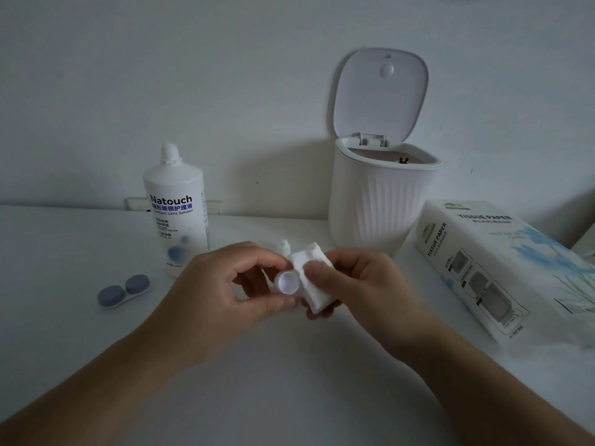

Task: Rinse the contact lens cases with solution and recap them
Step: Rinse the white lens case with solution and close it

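White tabletop (289,381) runs back to a pale wall, all of it in dim light. Both hands meet above the middle of it. The left hand (222,294) has thumb and fingers curled round a small translucent lens-case cup (287,282), its open mouth turned toward the camera; how the rest of that case lies inside the palm is hidden by the fingers. The right hand (357,284) pinches a folded white tissue (314,278), its thumb pressing the tissue right beside the cup's rim, and the tissue's lower end is covered by the right fingers.

Just behind the two hands a small white cap-like piece (283,246) peeks out, mostly hidden; what it is cannot be made out. Beyond the left hand stands a Natouch contact lens solution bottle (175,207), upright, its top cap off and its base hidden behind the knuckles. To the left of the left hand lies a second lens case (124,290) with both grey-blue caps on. Beyond the right hand sits a ribbed white desktop bin (380,204) with its lid raised. To the right of the right hand lies a tissue paper box (502,262), cut off by the frame edge.
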A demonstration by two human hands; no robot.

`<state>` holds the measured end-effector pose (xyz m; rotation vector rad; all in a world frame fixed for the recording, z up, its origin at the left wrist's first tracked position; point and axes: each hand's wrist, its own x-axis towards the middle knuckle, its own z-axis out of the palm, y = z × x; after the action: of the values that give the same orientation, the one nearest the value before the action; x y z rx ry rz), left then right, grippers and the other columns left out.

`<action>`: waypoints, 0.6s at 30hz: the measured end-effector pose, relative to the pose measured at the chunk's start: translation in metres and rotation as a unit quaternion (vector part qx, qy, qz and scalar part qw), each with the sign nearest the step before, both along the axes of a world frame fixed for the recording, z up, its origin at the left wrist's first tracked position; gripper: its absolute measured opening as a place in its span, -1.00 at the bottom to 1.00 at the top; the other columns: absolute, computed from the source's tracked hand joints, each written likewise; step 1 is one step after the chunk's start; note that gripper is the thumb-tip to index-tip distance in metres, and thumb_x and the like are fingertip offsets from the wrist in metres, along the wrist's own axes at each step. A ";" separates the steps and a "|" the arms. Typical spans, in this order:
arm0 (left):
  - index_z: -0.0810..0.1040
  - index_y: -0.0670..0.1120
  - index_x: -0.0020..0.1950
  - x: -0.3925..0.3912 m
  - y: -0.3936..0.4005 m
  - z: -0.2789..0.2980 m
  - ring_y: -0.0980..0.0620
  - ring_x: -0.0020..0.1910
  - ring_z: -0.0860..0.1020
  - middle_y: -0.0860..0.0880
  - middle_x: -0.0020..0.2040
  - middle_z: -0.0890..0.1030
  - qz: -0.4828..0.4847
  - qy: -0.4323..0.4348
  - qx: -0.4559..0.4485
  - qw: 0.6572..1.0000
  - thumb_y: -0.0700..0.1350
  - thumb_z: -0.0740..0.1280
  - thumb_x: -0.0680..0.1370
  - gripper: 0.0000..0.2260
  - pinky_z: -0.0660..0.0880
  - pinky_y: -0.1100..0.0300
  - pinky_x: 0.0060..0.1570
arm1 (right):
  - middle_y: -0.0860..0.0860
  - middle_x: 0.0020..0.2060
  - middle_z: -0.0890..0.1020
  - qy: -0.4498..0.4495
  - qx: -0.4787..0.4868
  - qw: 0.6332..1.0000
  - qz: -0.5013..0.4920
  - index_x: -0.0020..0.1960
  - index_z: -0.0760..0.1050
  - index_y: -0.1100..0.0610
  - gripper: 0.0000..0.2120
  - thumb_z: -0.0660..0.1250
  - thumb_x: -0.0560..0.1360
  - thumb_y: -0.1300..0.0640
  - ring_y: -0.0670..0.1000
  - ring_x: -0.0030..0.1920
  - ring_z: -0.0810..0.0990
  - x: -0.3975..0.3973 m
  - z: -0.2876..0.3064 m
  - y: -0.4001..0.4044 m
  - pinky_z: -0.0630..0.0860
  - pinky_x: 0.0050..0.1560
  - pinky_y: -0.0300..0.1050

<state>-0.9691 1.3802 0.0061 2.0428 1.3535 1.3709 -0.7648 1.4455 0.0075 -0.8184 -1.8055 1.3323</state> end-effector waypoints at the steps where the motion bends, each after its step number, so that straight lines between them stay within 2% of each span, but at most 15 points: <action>1: 0.67 0.17 -0.04 0.000 0.001 0.000 0.08 -0.20 0.63 0.14 -0.15 0.66 0.008 0.006 0.013 1.000 0.08 0.52 0.36 -0.80 0.50 0.38 -0.19 | 0.14 -0.25 0.73 -0.005 -0.004 1.000 0.006 -0.03 0.68 0.17 -0.79 0.36 0.60 0.06 0.07 -0.30 0.71 0.000 0.000 0.000 0.59 -0.27 -0.12; 6: 0.67 0.10 0.16 -0.003 0.003 -0.004 0.11 -0.12 0.62 0.18 -0.09 0.65 0.030 0.064 0.028 0.997 0.00 0.43 0.46 -0.73 0.48 0.39 -0.09 | 0.10 -0.29 0.72 -0.050 -0.031 0.997 0.056 -0.04 0.64 0.21 -0.77 0.35 0.60 0.05 0.04 -0.32 0.70 0.002 0.001 -0.001 0.58 -0.27 -0.18; 9: 0.64 0.12 0.21 -0.003 0.002 -0.005 0.12 -0.09 0.60 0.16 -0.12 0.63 0.020 0.078 0.016 0.997 -0.02 0.36 0.49 -0.70 0.47 0.37 -0.08 | 0.08 -0.31 0.71 -0.077 -0.035 0.994 0.075 -0.08 0.64 0.18 -0.79 0.36 0.60 0.05 0.02 -0.33 0.69 0.003 0.002 -0.002 0.57 -0.29 -0.20; 11: 0.67 0.09 0.14 -0.001 0.002 -0.005 0.08 -0.14 0.61 0.15 -0.17 0.64 0.025 0.072 0.025 0.997 0.02 0.40 0.46 -0.73 0.51 0.25 -0.13 | 0.09 -0.32 0.71 -0.074 -0.030 0.995 0.067 -0.10 0.64 0.18 -0.79 0.37 0.59 0.06 0.04 -0.34 0.69 0.004 0.002 -0.002 0.58 -0.27 -0.18; 13: 0.72 0.08 -0.02 0.000 0.000 -0.006 0.05 -0.25 0.59 0.13 -0.24 0.64 0.029 0.041 0.026 0.998 0.06 0.49 0.38 -0.80 0.53 0.17 -0.23 | 0.11 -0.32 0.70 -0.050 -0.031 0.997 0.053 -0.11 0.65 0.22 -0.76 0.37 0.57 0.05 0.05 -0.35 0.68 0.003 0.002 -0.001 0.59 -0.26 -0.14; 15: 0.67 0.07 -0.16 0.005 -0.004 -0.006 0.08 -0.30 0.58 0.14 -0.29 0.63 0.023 0.019 0.025 0.999 0.10 0.55 0.34 -0.82 0.50 0.28 -0.33 | 0.11 -0.34 0.68 -0.014 -0.038 0.998 0.048 -0.13 0.66 0.23 -0.74 0.36 0.56 0.04 0.06 -0.37 0.65 0.000 0.003 -0.002 0.59 -0.26 -0.10; 17: 0.64 0.03 -0.17 0.010 -0.006 -0.005 0.13 -0.32 0.57 0.17 -0.30 0.62 0.018 0.024 0.035 0.999 0.13 0.54 0.36 -0.78 0.39 0.45 -0.35 | 0.10 -0.36 0.66 0.015 -0.042 0.998 0.047 -0.14 0.67 0.21 -0.75 0.37 0.57 0.06 0.07 -0.38 0.63 -0.002 0.005 -0.005 0.58 -0.27 -0.09; 18: 0.64 0.00 -0.15 0.011 -0.006 -0.005 0.13 -0.31 0.57 0.16 -0.28 0.62 0.019 0.024 0.035 0.999 0.12 0.51 0.38 -0.78 0.37 0.48 -0.34 | 0.10 -0.36 0.66 0.020 -0.040 0.998 0.044 -0.14 0.67 0.20 -0.76 0.36 0.58 0.06 0.07 -0.38 0.62 -0.002 0.005 -0.006 0.59 -0.27 -0.08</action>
<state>-0.9585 1.3746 0.0009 2.1189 1.3882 1.4126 -0.7671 1.4398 0.0129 -0.7557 -1.7841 1.4751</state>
